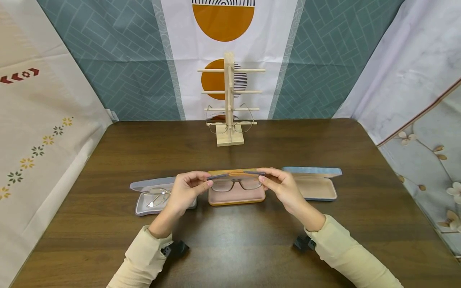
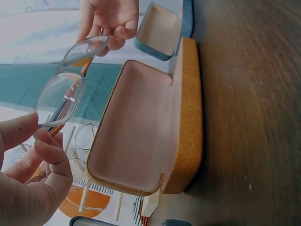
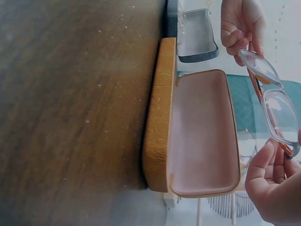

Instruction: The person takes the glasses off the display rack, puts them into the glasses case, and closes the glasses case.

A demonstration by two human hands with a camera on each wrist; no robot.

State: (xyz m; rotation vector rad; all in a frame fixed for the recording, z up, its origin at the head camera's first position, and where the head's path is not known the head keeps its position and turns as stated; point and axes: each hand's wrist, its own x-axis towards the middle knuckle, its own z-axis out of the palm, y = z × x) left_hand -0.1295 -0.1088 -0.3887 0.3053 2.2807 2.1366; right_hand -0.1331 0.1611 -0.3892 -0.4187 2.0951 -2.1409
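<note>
A pair of eyeglasses (image 1: 235, 181) with a dark front and orange-brown temples is held between both hands, its temples folded. My left hand (image 1: 184, 191) pinches one end of the frame with thumb and fingers. At the other end my right hand (image 1: 287, 189) pinches it in the same way. Beneath the glasses an orange-yellow eyeglass case (image 1: 236, 201) stands with its lid up, its pink lining (image 2: 136, 127) showing in both wrist views. In the right wrist view the lenses (image 3: 281, 113) hang beside the case, apart from it.
At left, an open grey-blue case (image 1: 144, 211) contains wire-rimmed glasses (image 1: 155, 196), partly behind the left hand. An open blue case (image 1: 318, 189) with beige lining lies at right. Farther back stands a wooden rack (image 1: 229, 88) bearing thin-rimmed glasses (image 1: 218, 133) on a low peg.
</note>
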